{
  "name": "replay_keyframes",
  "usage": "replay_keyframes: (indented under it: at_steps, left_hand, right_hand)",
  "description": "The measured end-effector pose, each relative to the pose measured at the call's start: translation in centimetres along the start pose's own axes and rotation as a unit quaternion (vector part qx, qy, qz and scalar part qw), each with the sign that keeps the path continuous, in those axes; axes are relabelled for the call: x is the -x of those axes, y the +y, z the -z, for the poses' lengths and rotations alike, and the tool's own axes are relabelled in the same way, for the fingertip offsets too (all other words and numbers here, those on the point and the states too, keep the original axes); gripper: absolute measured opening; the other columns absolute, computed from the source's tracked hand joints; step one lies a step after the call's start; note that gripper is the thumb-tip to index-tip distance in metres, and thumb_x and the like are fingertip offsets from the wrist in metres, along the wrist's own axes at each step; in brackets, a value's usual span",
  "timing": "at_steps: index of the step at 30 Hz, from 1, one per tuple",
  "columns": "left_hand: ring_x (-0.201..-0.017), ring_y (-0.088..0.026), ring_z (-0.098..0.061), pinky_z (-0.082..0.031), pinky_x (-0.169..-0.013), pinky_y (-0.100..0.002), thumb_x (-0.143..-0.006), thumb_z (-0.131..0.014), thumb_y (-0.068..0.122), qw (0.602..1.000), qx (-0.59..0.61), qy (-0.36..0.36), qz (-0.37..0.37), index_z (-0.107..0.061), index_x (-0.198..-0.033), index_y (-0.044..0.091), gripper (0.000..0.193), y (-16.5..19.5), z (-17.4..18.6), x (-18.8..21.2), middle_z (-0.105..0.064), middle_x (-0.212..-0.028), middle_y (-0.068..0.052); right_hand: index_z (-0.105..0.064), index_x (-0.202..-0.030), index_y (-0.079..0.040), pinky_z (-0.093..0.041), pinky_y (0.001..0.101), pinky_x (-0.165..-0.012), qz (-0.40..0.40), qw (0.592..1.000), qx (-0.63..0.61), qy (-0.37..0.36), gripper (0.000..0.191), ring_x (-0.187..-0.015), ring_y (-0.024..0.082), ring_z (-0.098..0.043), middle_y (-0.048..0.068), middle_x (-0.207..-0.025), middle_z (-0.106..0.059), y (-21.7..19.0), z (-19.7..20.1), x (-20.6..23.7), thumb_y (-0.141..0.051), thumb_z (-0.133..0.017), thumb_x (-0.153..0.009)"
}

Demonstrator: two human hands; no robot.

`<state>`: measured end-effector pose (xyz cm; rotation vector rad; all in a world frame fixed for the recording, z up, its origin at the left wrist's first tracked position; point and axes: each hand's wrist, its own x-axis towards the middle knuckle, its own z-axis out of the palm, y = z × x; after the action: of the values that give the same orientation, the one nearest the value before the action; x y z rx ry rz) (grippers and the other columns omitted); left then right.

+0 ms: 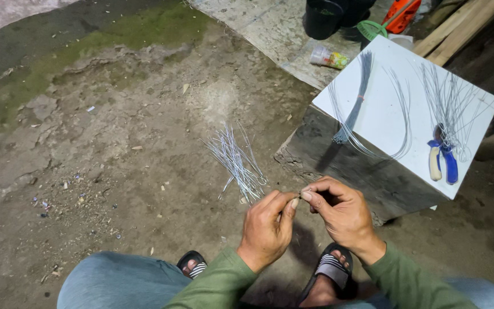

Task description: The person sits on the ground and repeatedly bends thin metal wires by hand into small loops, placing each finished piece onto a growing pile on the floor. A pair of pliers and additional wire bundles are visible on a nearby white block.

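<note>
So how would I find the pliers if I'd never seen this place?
Look for the white square board resting on the dark block to the right of the person's hands. Go to its lower right part, beside the loose fan of thin wires. The pliers lie there; nothing else on the board has thick handles, one cream and one blue.
</note>
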<state>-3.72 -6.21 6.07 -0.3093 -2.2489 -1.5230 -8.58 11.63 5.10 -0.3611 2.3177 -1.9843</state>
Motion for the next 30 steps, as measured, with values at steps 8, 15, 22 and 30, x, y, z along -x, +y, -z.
replay_keyframes:
  at_steps: [8, 15, 22, 30]
  left_hand:
    - [-0.082, -0.038, -0.065, -0.050, -0.067, -0.043, -0.103, -0.058, 0.009, 0.997, 0.019, -0.044, -0.064, -0.063, -0.111, 0.002, 0.011, -1.6, -0.2, 0.4, -0.065, -0.093, -0.016]
    - [-0.064, -0.015, -0.061, -0.049, -0.060, -0.029, -0.108, -0.050, 0.015, 0.975, 0.164, -0.114, 0.099, -0.065, -0.110, 0.003, 0.019, -4.8, -1.5, 1.0, -0.065, -0.081, -0.004]
    - [-0.069, -0.007, -0.054, -0.046, -0.063, -0.022, -0.111, -0.051, 0.023, 0.875, 0.433, 0.024, 0.217, -0.062, -0.112, 0.002, 0.024, -8.7, -1.9, -0.3, -0.059, -0.081, 0.000]
    - [-0.074, -0.009, -0.056, -0.048, -0.068, -0.023, -0.110, -0.052, 0.025, 0.849, 0.472, 0.061, 0.232, -0.062, -0.112, 0.002, 0.025, -8.9, -1.7, -0.3, -0.060, -0.084, -0.001]
  right_hand:
    - [-0.077, -0.096, 0.000, -0.048, 0.0220, -0.057, -0.003, 0.999, 0.036, -0.015, 0.010, -0.068, 0.007, -0.060, 0.001, -0.083, -0.070, -0.3, -0.3, 0.0, -0.008, -0.075, -0.090]
    - [-0.077, -0.104, -0.001, -0.050, 0.0224, -0.062, -0.005, 1.000, 0.015, -0.019, 0.013, -0.072, 0.007, -0.062, 0.001, -0.086, -0.072, 1.9, -0.5, -0.6, -0.008, -0.072, -0.094]
    - [-0.065, -0.116, 0.004, -0.058, 0.0252, -0.086, -0.060, 0.991, -0.076, -0.096, 0.020, -0.093, 0.011, -0.071, 0.006, -0.101, -0.075, 6.5, -3.8, 1.3, -0.004, -0.060, -0.098]
    - [-0.068, -0.119, 0.008, -0.057, 0.0277, -0.086, -0.151, 0.968, -0.164, -0.115, 0.026, -0.095, 0.013, -0.071, 0.011, -0.105, -0.076, 9.4, -5.8, 2.1, -0.005, -0.067, -0.096]
